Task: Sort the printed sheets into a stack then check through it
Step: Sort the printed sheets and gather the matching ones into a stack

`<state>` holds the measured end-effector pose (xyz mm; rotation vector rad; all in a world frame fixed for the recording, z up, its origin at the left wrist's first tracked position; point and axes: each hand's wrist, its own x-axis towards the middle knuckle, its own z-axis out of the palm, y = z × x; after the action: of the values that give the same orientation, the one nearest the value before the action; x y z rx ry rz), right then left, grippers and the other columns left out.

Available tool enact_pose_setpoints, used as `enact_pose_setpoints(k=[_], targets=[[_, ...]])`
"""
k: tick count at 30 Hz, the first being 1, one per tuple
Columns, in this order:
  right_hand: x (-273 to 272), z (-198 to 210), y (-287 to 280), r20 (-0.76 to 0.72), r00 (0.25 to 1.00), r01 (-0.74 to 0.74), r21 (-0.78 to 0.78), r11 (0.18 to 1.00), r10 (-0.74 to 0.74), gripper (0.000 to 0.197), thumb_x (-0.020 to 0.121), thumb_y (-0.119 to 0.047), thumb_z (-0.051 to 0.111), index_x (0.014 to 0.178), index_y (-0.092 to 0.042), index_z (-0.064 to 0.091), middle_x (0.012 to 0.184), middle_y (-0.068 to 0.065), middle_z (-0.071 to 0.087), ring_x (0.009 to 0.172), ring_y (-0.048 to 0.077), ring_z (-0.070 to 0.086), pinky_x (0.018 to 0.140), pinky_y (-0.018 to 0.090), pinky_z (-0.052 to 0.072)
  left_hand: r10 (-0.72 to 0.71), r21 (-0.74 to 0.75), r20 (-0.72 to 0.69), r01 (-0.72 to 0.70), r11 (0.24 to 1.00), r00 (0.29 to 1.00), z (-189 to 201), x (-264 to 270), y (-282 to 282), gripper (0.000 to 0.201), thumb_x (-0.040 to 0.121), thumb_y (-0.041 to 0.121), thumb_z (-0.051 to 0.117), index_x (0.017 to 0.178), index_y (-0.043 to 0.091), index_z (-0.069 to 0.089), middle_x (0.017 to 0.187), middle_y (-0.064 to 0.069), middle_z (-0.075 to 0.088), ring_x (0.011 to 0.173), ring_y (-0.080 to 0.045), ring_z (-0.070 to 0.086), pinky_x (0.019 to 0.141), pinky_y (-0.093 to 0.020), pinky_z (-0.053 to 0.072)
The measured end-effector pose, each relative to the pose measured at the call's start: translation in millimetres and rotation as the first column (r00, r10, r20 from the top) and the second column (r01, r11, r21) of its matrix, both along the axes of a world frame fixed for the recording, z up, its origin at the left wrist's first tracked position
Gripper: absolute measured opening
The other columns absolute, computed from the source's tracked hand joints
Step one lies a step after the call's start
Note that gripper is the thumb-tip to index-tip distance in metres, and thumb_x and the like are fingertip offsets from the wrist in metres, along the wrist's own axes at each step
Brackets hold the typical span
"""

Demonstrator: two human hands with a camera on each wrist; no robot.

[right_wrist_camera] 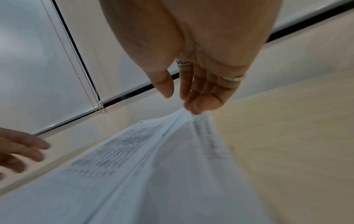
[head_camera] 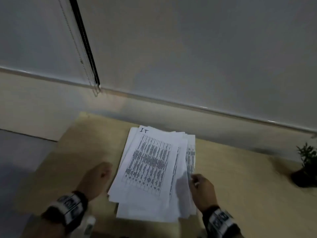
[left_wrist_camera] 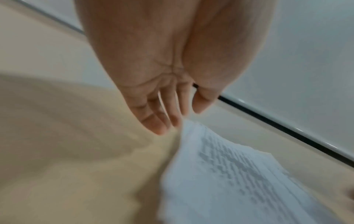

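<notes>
A loose stack of printed sheets (head_camera: 151, 170) lies on the beige table (head_camera: 240, 177). Its top page shows a dense printed table with "I.T" handwritten at the far corner. My left hand (head_camera: 106, 170) hovers just left of the stack, fingers straight and holding nothing; in the left wrist view the left hand (left_wrist_camera: 178, 119) is a little short of the stack (left_wrist_camera: 229, 174). My right hand (head_camera: 193, 179) is at the stack's right edge. In the right wrist view its fingertips (right_wrist_camera: 197, 107) touch the raised edges of several sheets (right_wrist_camera: 153, 166), thumb apart from the paper.
A small potted plant (head_camera: 307, 167) stands at the table's right end. A roller blind with a bead chain (head_camera: 89, 69) hangs behind the table. A small white object (head_camera: 89, 225) lies near the front edge. The table's left edge (head_camera: 68, 134) drops to a grey floor.
</notes>
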<state>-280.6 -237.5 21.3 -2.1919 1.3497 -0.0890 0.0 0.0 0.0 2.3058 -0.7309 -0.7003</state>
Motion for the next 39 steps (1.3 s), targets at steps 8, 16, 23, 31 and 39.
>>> enact_pose_setpoints(k=[8,16,23,31,39], targets=[[86,-35,-4,-0.229,0.954,0.244,0.211,0.947,-0.195,0.095,0.084,-0.053,0.064,0.151,-0.001,0.020,0.146,0.019,0.035,0.132,0.038,0.041,0.107,0.043,0.039,0.055,0.080,-0.115,-0.046,0.996,0.992,-31,-12,-88,0.043,0.093,0.009,0.047,0.135,0.005,0.051,0.130,-0.017,0.059,0.099,-0.029,0.062,0.081,-0.030,0.049],[98,-37,-7,-0.030,0.888,0.425,0.436,0.793,-0.460,0.066,0.072,-0.027,0.084,0.123,-0.001,0.050,0.104,0.016,0.066,0.081,0.026,0.061,0.072,0.031,0.053,0.055,0.015,-0.096,-0.054,0.998,0.994,-28,-20,-76,0.032,0.091,-0.002,0.053,0.118,0.008,0.066,0.104,-0.001,0.068,0.076,-0.008,0.062,0.053,-0.002,0.043],[90,-9,-15,0.410,0.839,0.109,0.517,0.849,-0.357,0.014,0.078,-0.013,0.080,0.086,-0.007,0.071,0.070,0.003,0.076,0.063,0.023,0.072,0.056,0.028,0.056,0.168,-0.142,-0.206,-0.199,0.969,0.964,-6,-7,-68,0.053,0.092,0.021,0.067,0.140,0.011,0.046,0.133,0.008,0.050,0.112,-0.010,0.055,0.096,-0.021,0.041],[84,-13,-24,0.386,0.866,0.017,0.614,0.789,-0.319,0.007,0.084,-0.003,0.072,0.081,0.001,0.068,0.065,0.016,0.069,0.060,0.026,0.062,0.057,0.041,0.054,0.088,-0.223,-0.470,-0.214,0.951,0.879,6,-7,-84,0.056,0.091,0.033,0.068,0.140,0.023,0.043,0.129,0.008,0.058,0.118,-0.014,0.056,0.100,-0.031,0.043],[91,-16,-23,0.401,0.828,-0.009,0.709,0.705,-0.392,0.024,0.082,0.005,0.069,0.103,-0.003,0.064,0.096,0.025,0.072,0.082,0.036,0.068,0.076,0.056,0.057,0.096,-0.197,-0.514,-0.227,0.954,0.852,5,6,-78,0.036,0.092,0.024,0.068,0.126,0.022,0.058,0.123,0.010,0.065,0.118,-0.015,0.060,0.106,-0.039,0.044]])
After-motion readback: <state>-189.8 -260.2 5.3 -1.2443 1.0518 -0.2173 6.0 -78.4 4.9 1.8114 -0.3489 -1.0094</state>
